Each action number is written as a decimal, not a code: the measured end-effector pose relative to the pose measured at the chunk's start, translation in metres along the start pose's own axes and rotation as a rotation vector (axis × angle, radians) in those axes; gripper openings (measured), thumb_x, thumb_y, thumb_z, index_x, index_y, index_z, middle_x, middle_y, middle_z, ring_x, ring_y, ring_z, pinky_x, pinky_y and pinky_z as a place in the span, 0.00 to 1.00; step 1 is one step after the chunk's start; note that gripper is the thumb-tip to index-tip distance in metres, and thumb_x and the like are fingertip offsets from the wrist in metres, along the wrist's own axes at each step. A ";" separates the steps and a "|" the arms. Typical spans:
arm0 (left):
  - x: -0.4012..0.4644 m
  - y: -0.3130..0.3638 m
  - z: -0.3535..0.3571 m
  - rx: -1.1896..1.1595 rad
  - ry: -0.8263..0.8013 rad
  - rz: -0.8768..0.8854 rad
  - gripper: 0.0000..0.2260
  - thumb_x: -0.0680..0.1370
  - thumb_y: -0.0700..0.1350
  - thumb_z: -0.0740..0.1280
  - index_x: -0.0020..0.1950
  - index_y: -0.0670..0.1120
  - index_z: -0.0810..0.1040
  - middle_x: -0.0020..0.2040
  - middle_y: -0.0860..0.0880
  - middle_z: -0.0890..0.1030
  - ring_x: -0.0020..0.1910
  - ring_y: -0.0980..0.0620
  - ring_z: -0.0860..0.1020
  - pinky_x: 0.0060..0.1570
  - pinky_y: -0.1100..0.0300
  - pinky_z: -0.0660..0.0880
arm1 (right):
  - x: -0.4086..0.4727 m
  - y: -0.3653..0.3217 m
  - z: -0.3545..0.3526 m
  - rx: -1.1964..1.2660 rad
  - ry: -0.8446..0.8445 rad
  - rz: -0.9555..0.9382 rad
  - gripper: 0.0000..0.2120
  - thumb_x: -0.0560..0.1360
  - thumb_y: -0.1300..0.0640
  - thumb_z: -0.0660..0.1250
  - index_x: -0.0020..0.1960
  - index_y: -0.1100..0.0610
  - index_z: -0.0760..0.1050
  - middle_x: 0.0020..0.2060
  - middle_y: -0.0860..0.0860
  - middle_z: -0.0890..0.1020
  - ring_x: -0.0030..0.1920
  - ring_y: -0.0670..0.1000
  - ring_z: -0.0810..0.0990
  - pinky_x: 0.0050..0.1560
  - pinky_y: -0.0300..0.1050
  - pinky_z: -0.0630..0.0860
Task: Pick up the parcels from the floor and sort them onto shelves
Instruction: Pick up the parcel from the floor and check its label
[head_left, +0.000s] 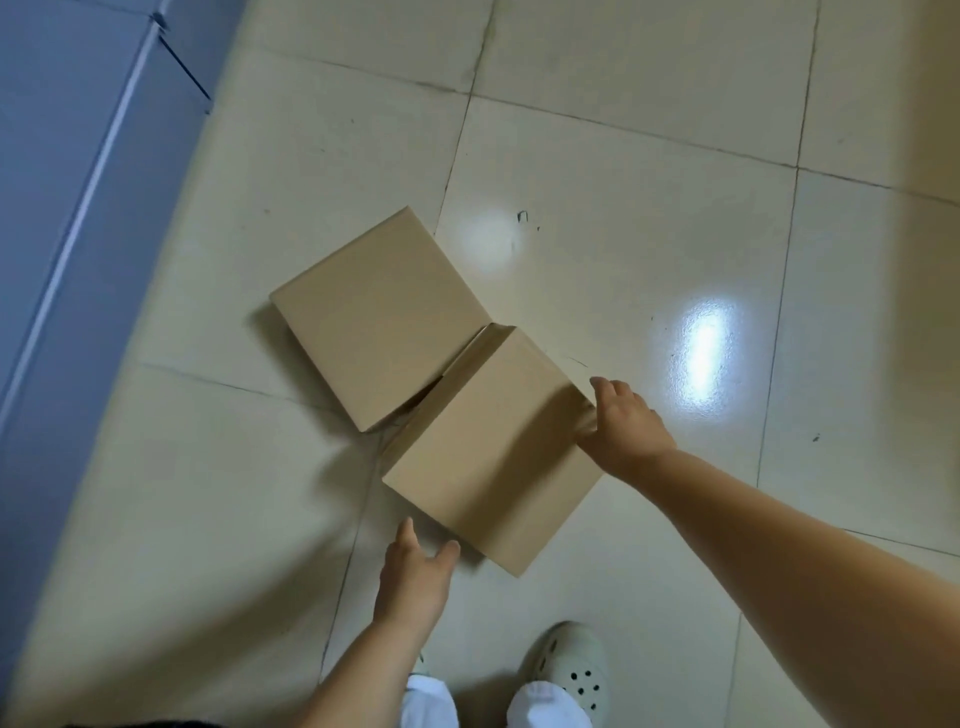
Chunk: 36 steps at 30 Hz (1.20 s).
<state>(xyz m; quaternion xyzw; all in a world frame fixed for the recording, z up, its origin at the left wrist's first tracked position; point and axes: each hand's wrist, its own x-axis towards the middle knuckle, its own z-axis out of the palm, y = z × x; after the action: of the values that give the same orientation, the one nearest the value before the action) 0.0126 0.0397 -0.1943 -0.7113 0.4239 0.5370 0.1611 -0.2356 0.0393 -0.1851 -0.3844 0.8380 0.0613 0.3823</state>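
Two plain brown cardboard parcels lie side by side on the tiled floor. The nearer parcel (493, 452) is tilted, and its far edge rests against the farther parcel (379, 317). My right hand (623, 426) is pressed against the nearer parcel's right side, fingers spread along the edge. My left hand (415, 571) hovers open just below that parcel's near left edge, thumb and fingers apart, apparently not touching it. Neither parcel is off the floor.
Cream floor tiles (649, 182) with dark grout lines and bright light reflections extend all around. A blue-grey cabinet or wall panel (78, 208) runs along the left. My white shoe (576, 670) and white trouser legs are at the bottom.
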 end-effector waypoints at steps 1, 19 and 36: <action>0.005 -0.002 0.003 -0.034 -0.009 -0.002 0.33 0.75 0.49 0.64 0.75 0.44 0.53 0.74 0.41 0.62 0.71 0.42 0.64 0.64 0.51 0.65 | 0.006 0.001 0.003 0.033 -0.012 0.013 0.26 0.75 0.57 0.59 0.71 0.59 0.59 0.68 0.58 0.67 0.66 0.59 0.68 0.63 0.53 0.66; -0.030 0.027 0.006 -0.470 -0.153 -0.067 0.21 0.73 0.44 0.66 0.66 0.51 0.67 0.58 0.52 0.78 0.57 0.50 0.75 0.58 0.53 0.70 | -0.034 0.013 -0.018 0.405 -0.057 0.181 0.26 0.70 0.54 0.66 0.66 0.55 0.66 0.56 0.55 0.74 0.55 0.57 0.74 0.53 0.49 0.74; -0.263 0.196 -0.132 -0.497 -0.132 0.314 0.32 0.77 0.43 0.64 0.76 0.54 0.50 0.73 0.47 0.66 0.64 0.45 0.72 0.58 0.55 0.69 | -0.241 -0.027 -0.272 0.759 0.208 0.171 0.25 0.72 0.56 0.65 0.69 0.52 0.66 0.59 0.54 0.74 0.56 0.55 0.76 0.58 0.48 0.74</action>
<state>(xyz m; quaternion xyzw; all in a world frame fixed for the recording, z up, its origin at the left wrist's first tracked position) -0.0734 -0.0533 0.1356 -0.6182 0.3729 0.6878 -0.0755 -0.2789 0.0566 0.1758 -0.1490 0.8643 -0.2599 0.4039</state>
